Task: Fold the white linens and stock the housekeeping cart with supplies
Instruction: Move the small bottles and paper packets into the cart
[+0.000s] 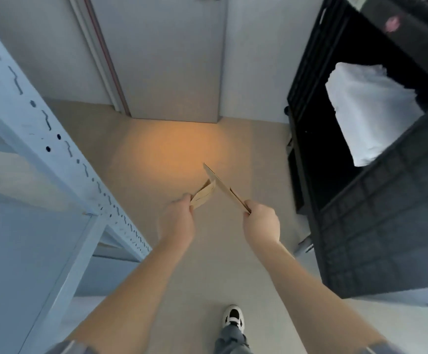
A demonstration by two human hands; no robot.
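My left hand (179, 221) grips a small bundle of thin tan paper packets (204, 194) by its near end. My right hand (261, 226) pinches a flat tan card or envelope (223, 186) seen edge-on, angled up and to the left. The two tan pieces nearly meet above the floor in front of me. At the right stands the black housekeeping cart (376, 226). A stack of folded white linens (371, 111) sits inside its open shelf.
A white metal shelving rack (54, 139) with slotted uprights fills the left side. Ahead is a grey wall with a door frame (100, 54). Beige floor (172, 149) runs between rack and cart. My shoe (234, 316) shows at the bottom.
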